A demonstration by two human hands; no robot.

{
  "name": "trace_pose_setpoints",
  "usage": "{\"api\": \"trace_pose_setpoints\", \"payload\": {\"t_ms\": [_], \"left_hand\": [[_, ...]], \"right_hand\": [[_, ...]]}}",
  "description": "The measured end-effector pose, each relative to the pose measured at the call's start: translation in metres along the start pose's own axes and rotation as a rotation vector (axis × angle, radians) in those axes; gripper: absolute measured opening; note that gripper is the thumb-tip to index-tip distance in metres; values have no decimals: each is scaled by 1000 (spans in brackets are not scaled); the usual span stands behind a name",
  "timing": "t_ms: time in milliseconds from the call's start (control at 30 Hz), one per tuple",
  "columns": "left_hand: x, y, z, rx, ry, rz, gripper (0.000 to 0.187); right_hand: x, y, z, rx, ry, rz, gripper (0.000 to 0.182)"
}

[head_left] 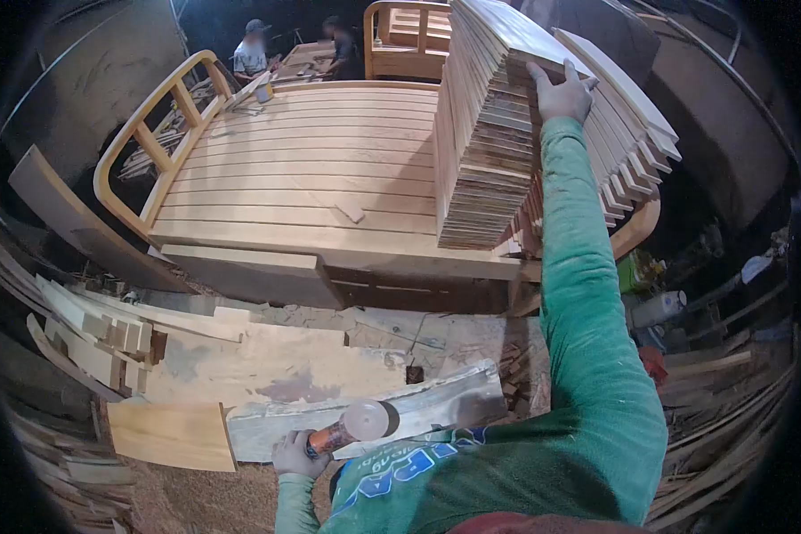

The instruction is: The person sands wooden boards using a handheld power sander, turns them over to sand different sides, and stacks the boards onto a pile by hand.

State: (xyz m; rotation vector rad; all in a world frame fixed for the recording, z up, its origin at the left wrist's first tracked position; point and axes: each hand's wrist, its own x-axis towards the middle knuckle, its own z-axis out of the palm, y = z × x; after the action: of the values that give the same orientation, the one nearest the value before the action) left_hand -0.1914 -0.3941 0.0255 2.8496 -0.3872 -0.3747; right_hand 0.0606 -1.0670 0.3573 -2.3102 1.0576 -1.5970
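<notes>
My right hand (562,92) reaches up, arm in a green sleeve, and rests its fingers on the top of a tall stack of thin wooden slats (498,133). The stack stands on the slatted deck of a wooden bench frame (303,160). My left hand (295,454) is low by my chest, closed around an orange power tool with a round disc (356,425). Under the tool lies a long pale plank (418,409).
A curved wooden armrest (151,133) bounds the bench on the left. Loose boards and offcuts (125,338) lie on the dusty floor. Scrap wood, a white roll (659,309) and clutter fill the right. Two people (294,53) work at the far end.
</notes>
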Motion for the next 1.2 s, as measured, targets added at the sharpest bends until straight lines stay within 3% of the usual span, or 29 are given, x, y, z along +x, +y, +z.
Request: {"api": "trace_pose_setpoints", "payload": {"t_ms": [133, 433, 633, 733, 867, 967, 1033, 1067, 1100, 1200], "left_hand": [[0, 0, -2, 11, -6, 5, 62], [-2, 2, -8, 9, 7, 16, 61], [-4, -1, -4, 14, 52, 53, 58], [-3, -5, 1, 42, 74, 65, 55], [-4, -7, 8, 35, 92, 58, 53], [-2, -5, 8, 49, 55, 28, 54], [-6, -5, 5, 46, 38, 54, 56], [-5, -5, 5, 37, 39, 78, 57], [-5, -5, 6, 27, 42, 103, 58], [-7, -9, 13, 43, 80, 108, 64]], "right_hand": [[4, 3, 13, 6, 28, 65, 101], [17, 4, 17, 154, -12, 100, 88], [9, -27, -2, 140, -77, 293, 90], [4, -30, -16, 137, -145, 273, 89], [-39, 17, -34, 106, -84, -1, 84], [-110, 114, -59, -61, -393, 12, 81], [-198, 215, -86, -59, -727, 41, 81], [-246, 245, -126, -249, -948, 28, 72], [-302, 307, -149, -264, -1139, 225, 69], [-474, 350, -295, -497, -1418, 487, 72]]}}
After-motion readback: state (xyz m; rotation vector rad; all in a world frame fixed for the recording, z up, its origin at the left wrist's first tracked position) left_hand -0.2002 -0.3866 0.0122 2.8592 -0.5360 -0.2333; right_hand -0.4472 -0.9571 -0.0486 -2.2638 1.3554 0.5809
